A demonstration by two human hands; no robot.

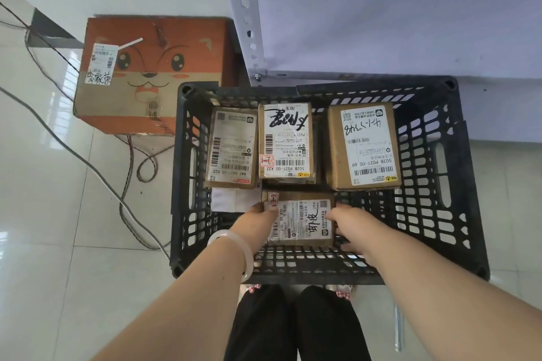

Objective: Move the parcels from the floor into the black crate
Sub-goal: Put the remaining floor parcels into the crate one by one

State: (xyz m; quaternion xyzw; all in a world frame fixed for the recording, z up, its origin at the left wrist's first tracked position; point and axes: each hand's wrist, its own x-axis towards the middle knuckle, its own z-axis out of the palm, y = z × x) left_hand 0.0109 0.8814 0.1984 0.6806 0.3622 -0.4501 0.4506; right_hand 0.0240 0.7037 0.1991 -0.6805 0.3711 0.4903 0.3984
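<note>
A black slatted crate (440, 161) stands on the floor in front of me. Three brown parcels with white labels lie along its far side: a left parcel (231, 148), a middle parcel (287, 141) and a larger right parcel (363, 145). A small fourth parcel (302, 221) sits low in the crate near its front wall. My left hand (258, 218) grips its left edge with the thumb on top. My right hand (349, 224) holds its right edge, fingers down beside it.
A large orange cartoon-faced box (164, 67) stands on the tiled floor left of the crate. Cables (88, 164) trail across the tiles at left. A white metal shelf post (245, 9) and a low shelf board (381, 9) lie behind the crate. My legs are below the crate.
</note>
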